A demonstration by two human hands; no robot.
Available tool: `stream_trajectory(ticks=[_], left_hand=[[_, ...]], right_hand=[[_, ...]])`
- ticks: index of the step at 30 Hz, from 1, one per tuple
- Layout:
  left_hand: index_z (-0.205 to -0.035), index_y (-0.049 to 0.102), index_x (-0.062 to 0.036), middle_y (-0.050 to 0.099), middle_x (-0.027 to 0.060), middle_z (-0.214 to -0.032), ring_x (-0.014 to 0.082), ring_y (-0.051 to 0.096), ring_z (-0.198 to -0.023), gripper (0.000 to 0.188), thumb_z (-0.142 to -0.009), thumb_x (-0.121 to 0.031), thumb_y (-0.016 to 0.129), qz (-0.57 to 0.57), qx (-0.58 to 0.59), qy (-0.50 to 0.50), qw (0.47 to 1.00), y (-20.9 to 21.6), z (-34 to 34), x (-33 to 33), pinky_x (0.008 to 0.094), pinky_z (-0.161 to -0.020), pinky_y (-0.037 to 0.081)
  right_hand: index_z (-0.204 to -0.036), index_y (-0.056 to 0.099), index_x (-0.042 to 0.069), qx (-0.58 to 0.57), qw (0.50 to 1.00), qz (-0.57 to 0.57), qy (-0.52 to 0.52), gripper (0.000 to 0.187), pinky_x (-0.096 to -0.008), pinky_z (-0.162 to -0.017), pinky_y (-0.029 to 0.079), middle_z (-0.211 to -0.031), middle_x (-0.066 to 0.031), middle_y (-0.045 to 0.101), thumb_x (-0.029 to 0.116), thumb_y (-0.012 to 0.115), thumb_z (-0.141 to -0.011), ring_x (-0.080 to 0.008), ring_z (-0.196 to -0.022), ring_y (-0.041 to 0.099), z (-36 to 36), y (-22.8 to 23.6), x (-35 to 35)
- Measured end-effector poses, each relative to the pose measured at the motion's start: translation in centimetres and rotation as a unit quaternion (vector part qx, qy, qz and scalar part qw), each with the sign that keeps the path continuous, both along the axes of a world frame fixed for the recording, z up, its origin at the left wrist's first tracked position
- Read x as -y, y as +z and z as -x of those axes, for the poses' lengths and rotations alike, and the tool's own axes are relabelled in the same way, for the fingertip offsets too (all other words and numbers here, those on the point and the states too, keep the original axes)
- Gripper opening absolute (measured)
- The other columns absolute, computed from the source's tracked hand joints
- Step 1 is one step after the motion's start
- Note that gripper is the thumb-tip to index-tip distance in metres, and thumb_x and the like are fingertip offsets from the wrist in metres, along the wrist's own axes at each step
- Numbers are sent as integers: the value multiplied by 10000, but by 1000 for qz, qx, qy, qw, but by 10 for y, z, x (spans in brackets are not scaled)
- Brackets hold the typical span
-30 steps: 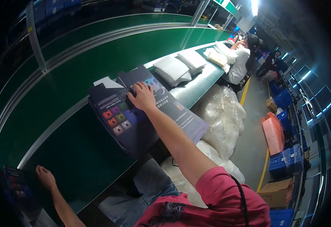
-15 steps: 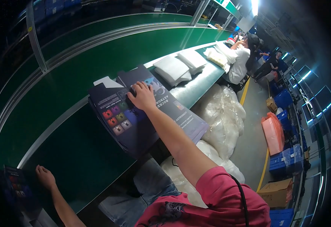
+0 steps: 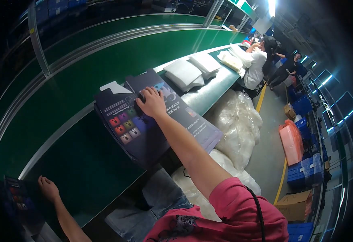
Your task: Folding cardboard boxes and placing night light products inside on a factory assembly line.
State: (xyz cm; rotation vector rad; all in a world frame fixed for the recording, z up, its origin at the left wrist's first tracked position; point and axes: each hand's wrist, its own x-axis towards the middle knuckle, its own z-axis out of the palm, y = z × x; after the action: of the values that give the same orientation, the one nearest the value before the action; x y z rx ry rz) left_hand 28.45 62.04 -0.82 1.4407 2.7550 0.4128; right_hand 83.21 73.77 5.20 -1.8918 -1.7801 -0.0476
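A stack of flattened dark printed cardboard boxes lies on the green workbench, with coloured pictures on the upper faces. My right hand rests on top of the stack, fingers spread over the cardboard and gripping nothing. Down at the lower left, my left hand lies on the bench surface, its fingers loosely out and holding nothing. Beside it, at the left rim, stands another dark printed box, partly lost in shadow. A white flap sticks out at the far edge of the stack.
White foam sheets are piled beyond the boxes. Large clear bags of white material stand on the floor to the right. A person in white sits farther along the bench. Blue crates and an open carton line the aisle.
A person in dark clothes in the far aisle has shifted slightly and stands a little nearer. Both my hands and the stack of boxes stay where they were.
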Motion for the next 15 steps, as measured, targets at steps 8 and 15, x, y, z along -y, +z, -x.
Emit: stream_trajectory(ticks=[8,15], left_hand=[[-1189,528,-56,435,91,-1358,246,508,-1163,294,-988,-189,360,12,-25,-11,1000,0,2,0,365,-984,405],[-1197,521,-65,424,89,-1368,244,485,-1190,293,-989,-196,362,14,15,4,1000,13,-12,2,369,-997,394]], right_hand=[[-1209,562,78,-2,1000,-1,1,504,-516,-1100,187,-1359,-132,459,429,536,-849,-299,-1327,340,-1,-2,-1],[-1217,556,74,-4,1000,6,1,508,-516,-1102,191,-1366,-135,452,423,538,-848,-302,-1331,336,-2,1,0]])
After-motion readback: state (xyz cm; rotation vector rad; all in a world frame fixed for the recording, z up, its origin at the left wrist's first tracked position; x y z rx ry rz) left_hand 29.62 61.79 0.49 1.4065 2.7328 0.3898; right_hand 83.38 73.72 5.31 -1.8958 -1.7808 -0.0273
